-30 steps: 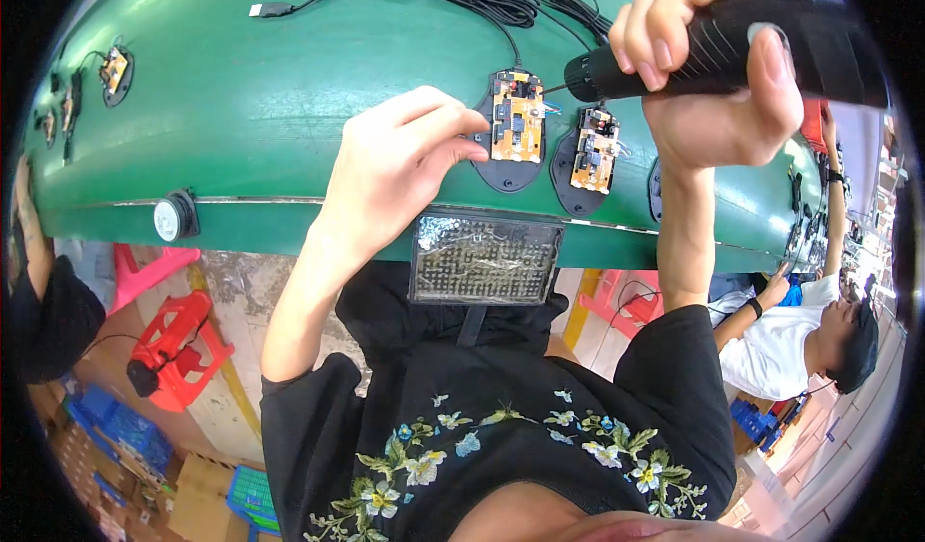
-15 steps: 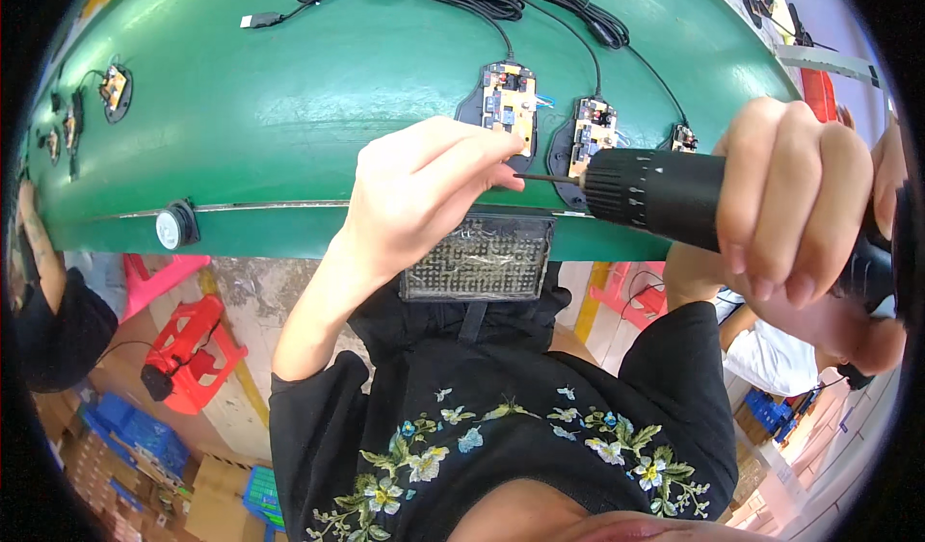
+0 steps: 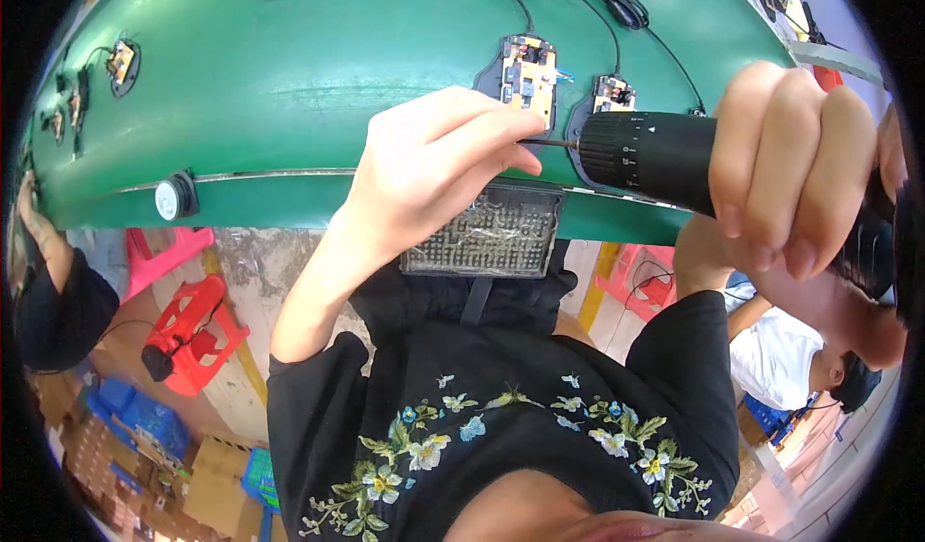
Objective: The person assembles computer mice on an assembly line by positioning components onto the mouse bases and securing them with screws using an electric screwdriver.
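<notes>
My right hand (image 3: 795,171) is wrapped around a black power screwdriver (image 3: 655,157), held level with its long thin bit (image 3: 554,143) pointing left. The bit's tip reaches between the bent index finger and thumb of my left hand (image 3: 419,171); whatever those fingers pinch is hidden. Just beyond them lies an opened computer mouse (image 3: 530,75), its tan circuit board on a black base. A second opened mouse (image 3: 613,91) is partly covered by the screwdriver. Below my left hand, a black tray (image 3: 482,238) of small screw-like pieces sits at the table's front edge.
Coiled black cables (image 3: 617,2) lie across the far side of the green table (image 3: 289,79). A small round white-topped container (image 3: 175,198) stands at the front edge. Other opened mice (image 3: 122,62) are at far left. People sit at both sides; a red stool (image 3: 198,335) stands left.
The table and mice have shifted upward in view. The screwdriver now covers more of the second mouse, and the bit's tip has come in between my left finger and thumb.
</notes>
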`<action>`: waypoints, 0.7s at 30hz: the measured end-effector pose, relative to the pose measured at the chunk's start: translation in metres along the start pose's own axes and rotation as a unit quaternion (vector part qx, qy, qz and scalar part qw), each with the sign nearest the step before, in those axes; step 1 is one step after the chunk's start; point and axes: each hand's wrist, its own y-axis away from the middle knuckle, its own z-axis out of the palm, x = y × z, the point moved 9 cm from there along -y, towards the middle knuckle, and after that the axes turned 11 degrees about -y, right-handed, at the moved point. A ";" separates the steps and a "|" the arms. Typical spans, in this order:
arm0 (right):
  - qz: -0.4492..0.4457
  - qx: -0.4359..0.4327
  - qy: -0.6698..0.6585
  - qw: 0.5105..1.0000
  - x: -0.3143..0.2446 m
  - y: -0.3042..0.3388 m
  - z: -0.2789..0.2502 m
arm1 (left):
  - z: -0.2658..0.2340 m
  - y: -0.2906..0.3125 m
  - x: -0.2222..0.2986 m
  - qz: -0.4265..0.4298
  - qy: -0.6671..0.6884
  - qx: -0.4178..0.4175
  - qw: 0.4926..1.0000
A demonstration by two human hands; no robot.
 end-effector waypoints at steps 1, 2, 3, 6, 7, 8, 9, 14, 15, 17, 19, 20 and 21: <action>0.015 -0.010 -0.003 1.000 0.002 -0.002 0.001 | 0.000 0.001 -0.002 -0.013 -0.002 -0.014 1.000; 0.029 -0.021 -0.007 0.999 0.004 -0.004 0.002 | 0.000 0.002 -0.003 -0.026 -0.004 -0.027 0.999; 0.037 -0.026 -0.008 0.999 0.005 -0.004 0.001 | -0.003 0.001 -0.001 -0.026 -0.004 -0.027 0.999; 0.032 -0.013 0.014 0.999 0.007 -0.001 -0.010 | -0.017 0.004 0.005 -0.045 -0.080 -0.053 0.994; 0.028 -0.002 0.030 0.999 0.005 0.002 -0.015 | -0.017 0.011 0.006 -0.043 -0.107 -0.100 0.988; 0.023 0.009 0.047 0.999 0.004 0.005 -0.021 | -0.015 0.017 0.007 -0.041 -0.134 -0.147 0.979; 0.018 0.017 0.058 0.998 0.006 0.007 -0.025 | -0.015 0.028 0.005 -0.058 -0.156 -0.171 0.971; -0.004 0.083 0.102 0.991 0.015 0.005 -0.039 | -0.009 0.051 0.001 -0.077 -0.195 -0.217 0.953; -0.008 0.093 0.107 0.990 0.018 0.004 -0.041 | -0.010 0.053 0.000 -0.077 -0.189 -0.217 0.955; -0.011 0.109 0.110 0.988 0.021 0.002 -0.042 | -0.011 0.052 0.000 -0.078 -0.183 -0.216 0.956; -0.013 0.121 0.114 0.986 0.027 0.003 -0.045 | -0.006 0.050 0.005 -0.060 -0.175 -0.215 0.959; -0.013 0.129 0.116 0.985 0.029 0.001 -0.046 | -0.004 0.049 0.005 -0.061 -0.175 -0.214 0.959; -0.015 0.137 0.116 0.984 0.031 0.001 -0.048 | -0.001 0.049 0.007 -0.059 -0.165 -0.222 0.959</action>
